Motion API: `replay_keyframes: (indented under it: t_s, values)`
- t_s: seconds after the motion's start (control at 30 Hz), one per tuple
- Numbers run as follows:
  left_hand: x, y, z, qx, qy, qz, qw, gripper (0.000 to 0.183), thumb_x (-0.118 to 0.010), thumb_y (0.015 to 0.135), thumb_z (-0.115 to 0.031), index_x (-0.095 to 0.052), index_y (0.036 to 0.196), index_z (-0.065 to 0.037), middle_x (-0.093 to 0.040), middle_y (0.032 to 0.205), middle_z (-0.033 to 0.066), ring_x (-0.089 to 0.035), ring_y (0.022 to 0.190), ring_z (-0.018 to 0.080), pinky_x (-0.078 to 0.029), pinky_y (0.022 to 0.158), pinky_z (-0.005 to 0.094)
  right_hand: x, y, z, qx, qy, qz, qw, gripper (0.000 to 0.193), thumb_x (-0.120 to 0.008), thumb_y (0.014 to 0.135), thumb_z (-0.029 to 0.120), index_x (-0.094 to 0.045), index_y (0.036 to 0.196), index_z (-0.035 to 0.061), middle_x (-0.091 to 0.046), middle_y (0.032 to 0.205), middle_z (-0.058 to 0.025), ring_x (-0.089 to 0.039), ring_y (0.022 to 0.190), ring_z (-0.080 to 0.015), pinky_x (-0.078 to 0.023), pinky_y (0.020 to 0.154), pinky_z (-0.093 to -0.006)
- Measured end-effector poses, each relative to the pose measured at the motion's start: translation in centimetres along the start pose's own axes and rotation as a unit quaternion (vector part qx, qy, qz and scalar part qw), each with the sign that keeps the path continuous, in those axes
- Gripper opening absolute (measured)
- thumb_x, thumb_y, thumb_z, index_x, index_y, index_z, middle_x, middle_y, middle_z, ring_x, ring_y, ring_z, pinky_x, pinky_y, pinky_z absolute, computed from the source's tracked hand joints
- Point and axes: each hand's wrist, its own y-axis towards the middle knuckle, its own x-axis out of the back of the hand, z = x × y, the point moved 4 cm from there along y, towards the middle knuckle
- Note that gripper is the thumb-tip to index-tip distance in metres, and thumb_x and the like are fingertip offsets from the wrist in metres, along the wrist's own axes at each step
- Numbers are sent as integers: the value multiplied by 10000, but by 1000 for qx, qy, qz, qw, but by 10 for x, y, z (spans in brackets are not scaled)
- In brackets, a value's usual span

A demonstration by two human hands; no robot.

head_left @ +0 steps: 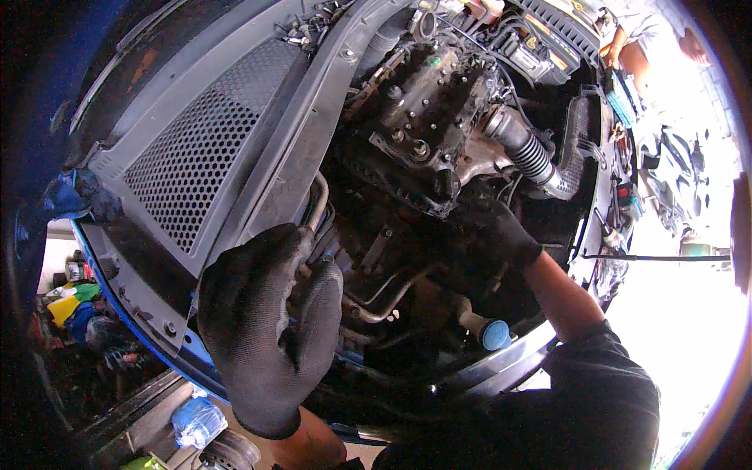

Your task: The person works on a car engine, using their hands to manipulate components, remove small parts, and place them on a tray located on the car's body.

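My left hand [262, 321], in a black knit glove, is raised over the left side of the engine bay. Its fingers are half curled, and a gap separates them from the thumb. A bent metal pipe [319, 202] runs down just behind the fingertips; I cannot see contact. My right hand [501, 235], also black-gloved, reaches down beside the lower end of the dark engine [431, 110]. Shadow hides its fingers and whatever they touch. Below it stands a filler neck with a blue cap [496, 335]. Thin metal lines [392, 304] cross the dark space between my hands.
A grey cowl panel with honeycomb mesh [200, 149] borders the bay on the left, with loose bolts [301, 33] at its top. A ribbed intake hose [529, 149] curves right of the engine. Another person's arm [617, 47] shows at upper right, near tools along the fender.
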Motion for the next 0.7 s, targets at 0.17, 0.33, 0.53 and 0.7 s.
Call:
replay_keyframes:
  t_s: [0.17, 0.33, 0.53, 0.7]
  values:
    - [-1, 4, -3, -2, 7, 10, 1000, 321, -740, 776, -135, -666, 1069, -27, -687, 1002, 132, -640, 820, 278, -488, 727, 389, -61, -19, -75, -137, 186, -105, 967, 262, -631, 853, 94, -654, 1094, -6, -680, 1011, -96, -635, 925, -212, -509, 831, -344]
    - [0, 2, 0, -7, 3, -4, 1000, 311, -736, 785, -139, -667, 1068, -29, -688, 1004, 132, -642, 825, 281, -489, 727, 392, -77, -18, -91, -151, 214, -156, 952, 155, -663, 780, 70, -685, 925, 19, -682, 895, -126, -647, 809, -290, -522, 713, -382]
    - [-1, 0, 1, -8, 1, -4, 1000, 316, -739, 793, -152, -672, 1078, -33, -689, 1005, 125, -642, 827, 269, -489, 729, 388, -63, -2, -61, -176, 195, -151, 953, 117, -622, 858, 58, -677, 952, 14, -682, 903, -86, -642, 798, -227, -531, 691, -399]
    - [-1, 1, 1, -7, -11, -2, 1000, 318, -742, 793, -155, -678, 1082, -37, -691, 1010, 121, -642, 817, 257, -488, 729, 383, -88, -5, -74, -209, 534, -257, 778, 176, -640, 853, 84, -694, 1001, 7, -706, 926, -91, -656, 800, -191, -526, 700, -355]
